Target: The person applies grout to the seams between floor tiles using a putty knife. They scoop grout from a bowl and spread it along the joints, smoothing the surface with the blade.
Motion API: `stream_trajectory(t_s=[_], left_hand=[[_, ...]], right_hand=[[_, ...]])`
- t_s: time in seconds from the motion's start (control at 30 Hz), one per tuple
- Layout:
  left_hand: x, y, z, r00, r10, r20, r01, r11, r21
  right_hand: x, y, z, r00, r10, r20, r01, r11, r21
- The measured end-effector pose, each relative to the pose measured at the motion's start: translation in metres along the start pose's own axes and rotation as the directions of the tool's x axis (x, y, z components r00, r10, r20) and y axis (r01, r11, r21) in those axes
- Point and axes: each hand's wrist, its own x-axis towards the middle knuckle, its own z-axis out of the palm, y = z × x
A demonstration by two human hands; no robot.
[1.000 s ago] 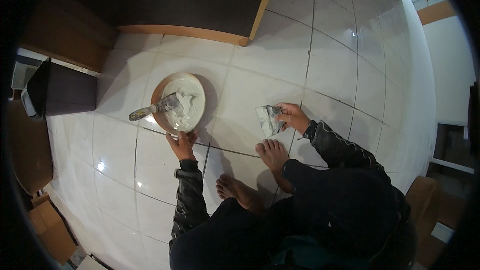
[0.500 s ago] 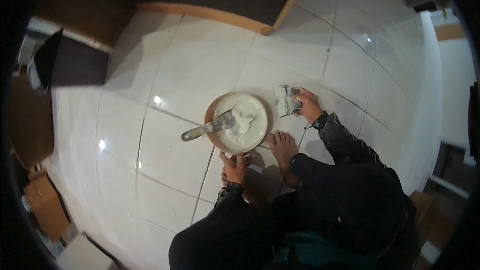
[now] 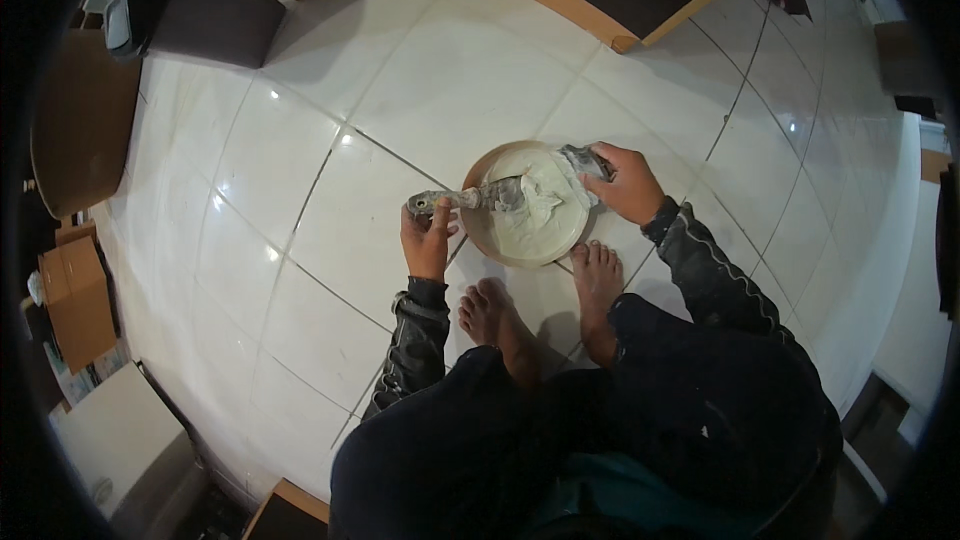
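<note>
Holding the scraper (image 3: pixel 467 198) with left hand (image 3: pixel 427 246), grey tool (image 3: pixel 584 160) with right hand (image 3: pixel 634 188), maybe spilling paste (image 3: pixel 548 225) by tipping the bowl (image 3: pixel 480 231).

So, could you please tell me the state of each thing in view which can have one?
Bowl: open on top, holding white paste
White paste: wet-looking, surface uneven
Putty knife: smeared, across the bowl's left rim, blade end over the paste
Left hand: gripping the putty knife's handle
Flat tool: smeared, at the bowl's right rim
Right hand: gripping the flat tool
</note>
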Motion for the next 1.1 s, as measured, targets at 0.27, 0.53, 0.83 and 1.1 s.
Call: stream_trajectory(t_s=[0.27, 0.53, 0.83, 1.1], left_hand=[[-0.014, -0.030, 0.002, 0.998, -0.051, -0.038, 0.047, 0.995, -0.094], [-0.033, -0.066, 0.020, 0.989, 0.078, -0.122, -0.068, 0.994, 0.088], [-0.037, -0.048, 0.027, 0.995, 0.003, -0.103, 0.024, 0.965, 0.261], [-0.026, -0.046, 0.025, 0.995, -0.023, -0.095, 0.045, 0.971, 0.234]], right_hand=[[0.009, -0.037, 0.046, 0.992, 0.007, 0.124, 0.057, 0.861, -0.506], [0.008, -0.030, 0.068, 0.897, -0.105, 0.429, 0.342, 0.780, -0.524], [0.030, -0.031, 0.049, 0.724, -0.030, 0.689, 0.506, 0.703, -0.500], [0.068, 0.031, 0.033, 0.687, -0.002, 0.727, 0.193, 0.965, -0.179]])
